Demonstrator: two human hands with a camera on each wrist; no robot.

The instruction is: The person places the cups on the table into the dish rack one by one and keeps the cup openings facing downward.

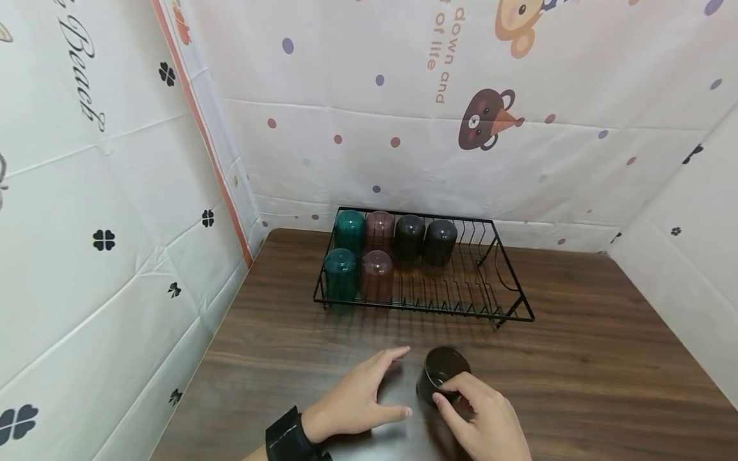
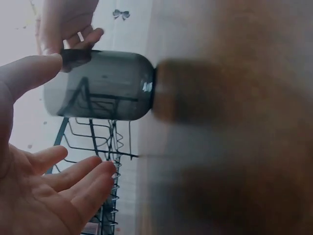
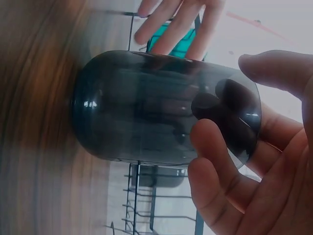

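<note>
A dark grey see-through glass (image 1: pixel 429 378) stands mouth up on the wooden tabletop, before the rack. My right hand (image 1: pixel 487 416) holds it near the rim with thumb and fingers; in the right wrist view, two dark fingertips show through the glass wall (image 3: pixel 132 107). To the left of the glass, my left hand (image 1: pixel 360 394) is spread, thumb and fingers apart, with a gap to the glass in the head view. From the left wrist, the left palm (image 2: pixel 34 196) faces the glass (image 2: pixel 112 85) and the fingers hold nothing.
Behind the hands stands a black wire rack (image 1: pixel 426 310). Upside-down glasses fill its left part: teal ones (image 1: pixel 341 275), pinkish ones (image 1: pixel 377 276) and dark grey ones (image 1: pixel 441 243). Printed white cloth (image 1: pixel 346 160) hangs along the back and sides of the table (image 1: pixel 576 358).
</note>
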